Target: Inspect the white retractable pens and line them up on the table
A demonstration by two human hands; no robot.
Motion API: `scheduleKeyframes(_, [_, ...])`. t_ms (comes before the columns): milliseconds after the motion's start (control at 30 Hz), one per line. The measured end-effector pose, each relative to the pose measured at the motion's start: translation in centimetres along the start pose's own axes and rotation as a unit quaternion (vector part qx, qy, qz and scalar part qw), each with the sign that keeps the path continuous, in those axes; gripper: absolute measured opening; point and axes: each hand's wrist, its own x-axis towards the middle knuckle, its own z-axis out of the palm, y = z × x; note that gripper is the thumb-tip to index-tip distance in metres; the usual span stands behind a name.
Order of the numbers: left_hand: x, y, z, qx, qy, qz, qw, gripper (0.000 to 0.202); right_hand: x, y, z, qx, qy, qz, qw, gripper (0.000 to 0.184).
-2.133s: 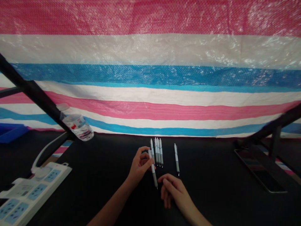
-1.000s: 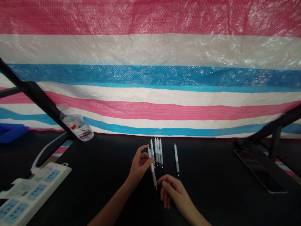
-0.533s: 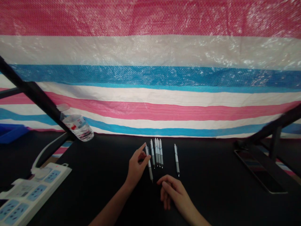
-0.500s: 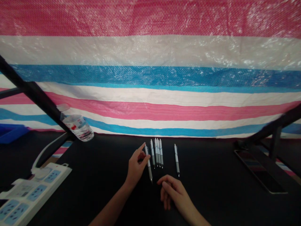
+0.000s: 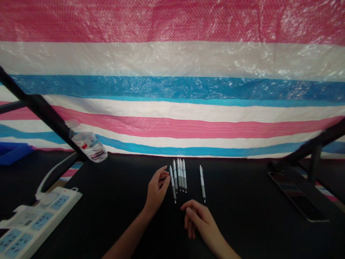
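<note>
Several white pens with grey grips lie side by side on the black table, tips toward me. My left hand (image 5: 157,187) is just left of the leftmost pen (image 5: 173,184), its fingers apart and holding nothing; whether a fingertip still touches that pen I cannot tell. Right of it lies another pen (image 5: 175,176), and then a tight bunch of pens (image 5: 182,175). One separate pen (image 5: 202,183) lies farther right. My right hand (image 5: 198,217) hovers in front of the pens, fingers loosely curled and apart, with nothing in it.
A white power strip (image 5: 40,219) with a plugged-in cable lies at the left. Behind it a water bottle (image 5: 91,145) stands near a black slanted bar (image 5: 43,111). A phone (image 5: 296,196) lies at the right. A striped sheet (image 5: 172,126) hangs along the back edge.
The leftmost pen has moved slightly right and away from me, closer to the others. My left hand has let go of it. My right hand has stayed almost still.
</note>
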Motion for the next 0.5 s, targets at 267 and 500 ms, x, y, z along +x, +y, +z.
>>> scheduleKeyframes(267, [-0.8,1.8,-0.3,-0.031,-0.094,-0.020,0.995,0.021,-0.4,-1.9,-3.4,-0.433,0.272,-0.149,0.846,0.022])
scheduleKeyframes(500, [-1.3,2.1,-0.2,-0.133,-0.243,-0.087,0.957,0.028,0.7,-1.0,-5.7,-0.626,0.320,-0.099,0.704,0.025])
